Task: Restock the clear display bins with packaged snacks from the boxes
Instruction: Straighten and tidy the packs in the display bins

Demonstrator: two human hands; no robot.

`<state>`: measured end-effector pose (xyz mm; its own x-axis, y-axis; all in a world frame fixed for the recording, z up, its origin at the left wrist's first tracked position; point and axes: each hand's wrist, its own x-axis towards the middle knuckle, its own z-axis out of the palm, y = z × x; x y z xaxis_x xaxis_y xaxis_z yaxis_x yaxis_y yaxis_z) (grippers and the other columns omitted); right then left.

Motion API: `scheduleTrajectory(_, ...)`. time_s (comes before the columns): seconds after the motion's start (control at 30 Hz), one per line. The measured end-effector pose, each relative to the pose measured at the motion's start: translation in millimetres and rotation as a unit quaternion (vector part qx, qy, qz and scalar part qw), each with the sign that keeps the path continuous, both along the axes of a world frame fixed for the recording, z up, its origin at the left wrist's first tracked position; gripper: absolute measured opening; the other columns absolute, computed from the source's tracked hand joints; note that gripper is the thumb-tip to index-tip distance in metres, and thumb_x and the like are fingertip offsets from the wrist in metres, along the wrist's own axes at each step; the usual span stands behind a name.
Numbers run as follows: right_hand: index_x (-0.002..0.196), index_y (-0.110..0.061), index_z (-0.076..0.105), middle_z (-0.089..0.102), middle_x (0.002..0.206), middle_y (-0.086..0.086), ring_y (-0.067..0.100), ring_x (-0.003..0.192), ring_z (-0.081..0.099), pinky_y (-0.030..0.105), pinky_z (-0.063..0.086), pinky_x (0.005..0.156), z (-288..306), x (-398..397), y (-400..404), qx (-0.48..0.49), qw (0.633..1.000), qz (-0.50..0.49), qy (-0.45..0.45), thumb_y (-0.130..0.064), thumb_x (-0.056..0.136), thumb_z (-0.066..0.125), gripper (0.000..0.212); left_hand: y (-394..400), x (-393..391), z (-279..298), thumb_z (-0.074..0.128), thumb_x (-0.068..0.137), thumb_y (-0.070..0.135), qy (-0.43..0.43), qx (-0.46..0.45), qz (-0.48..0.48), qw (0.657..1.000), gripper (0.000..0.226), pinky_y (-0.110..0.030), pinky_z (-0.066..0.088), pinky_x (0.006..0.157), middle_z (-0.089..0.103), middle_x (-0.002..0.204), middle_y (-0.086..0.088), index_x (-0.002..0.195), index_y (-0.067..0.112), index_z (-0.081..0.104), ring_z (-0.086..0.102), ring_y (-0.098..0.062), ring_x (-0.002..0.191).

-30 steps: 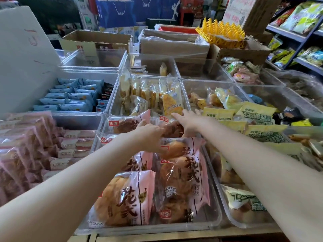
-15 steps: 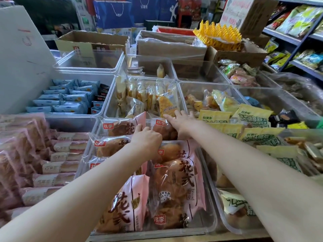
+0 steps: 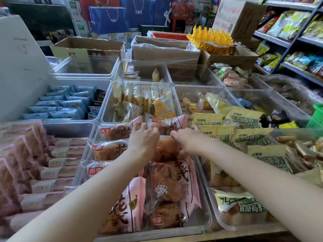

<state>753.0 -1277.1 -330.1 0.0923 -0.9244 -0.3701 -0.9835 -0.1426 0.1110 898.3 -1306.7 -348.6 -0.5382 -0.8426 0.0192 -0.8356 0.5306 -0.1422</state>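
Both hands are working at the far end of the clear bin. Left hand and right hand are each pinching the pink bread packet, which is lying crosswise, long axis left-right, logo end pointing left, just behind the other bread packets.

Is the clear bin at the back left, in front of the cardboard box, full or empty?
Empty, as far as visible: the back-left bin shows only bare walls and floor, with the cardboard box behind.
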Motion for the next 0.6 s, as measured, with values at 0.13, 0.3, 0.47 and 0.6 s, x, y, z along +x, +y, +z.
scheduleTrajectory(0.13,0.136,-0.011,0.029,0.035,0.137,0.014,0.033,0.132,0.032,0.051,0.017,0.115,-8,4,-4,-0.052,0.998,0.0,0.04,0.002,0.083,0.054,0.06,1,-4,4,0.062,0.085,0.027,-0.014,-0.002,-0.002,1.0,0.068,-0.042,0.013,0.112,0.039,0.139,-0.008,0.139,0.011,0.025,0.028,-0.027,0.133)
scheduleTrajectory(0.3,0.146,-0.01,0.013,0.005,0.153,0.014,0.034,0.141,0.016,0.043,0.017,0.115,-17,4,5,-0.038,0.996,-0.037,-0.069,-0.025,0.078,0.074,0.092,-6,-5,9,0.049,0.092,0.026,-0.122,0.029,-0.101,0.987,0.081,-0.042,-0.008,0.115,-0.008,0.157,-0.008,0.148,0.011,-0.008,-0.008,-0.024,0.145)
scheduleTrajectory(0.47,0.146,-0.009,0.019,0.003,0.154,0.012,0.031,0.141,0.017,0.039,0.02,0.115,-13,3,-2,-0.015,0.993,-0.038,-0.112,-0.043,0.079,0.07,0.09,-13,-9,5,0.052,0.092,0.027,-0.148,0.063,-0.051,0.986,0.086,-0.042,-0.005,0.116,-0.006,0.156,-0.017,0.147,0.009,-0.01,0.0,-0.025,0.145)
scheduleTrajectory(0.6,0.144,-0.01,0.022,0.013,0.151,0.013,0.031,0.136,0.026,0.042,0.025,0.112,-17,5,-4,-0.024,0.996,-0.028,-0.076,-0.043,0.084,0.064,0.08,-13,-19,6,0.051,0.092,0.025,-0.156,0.083,-0.01,0.984,0.087,-0.043,-0.007,0.116,-0.006,0.155,-0.019,0.147,0.009,-0.014,0.001,-0.027,0.145)
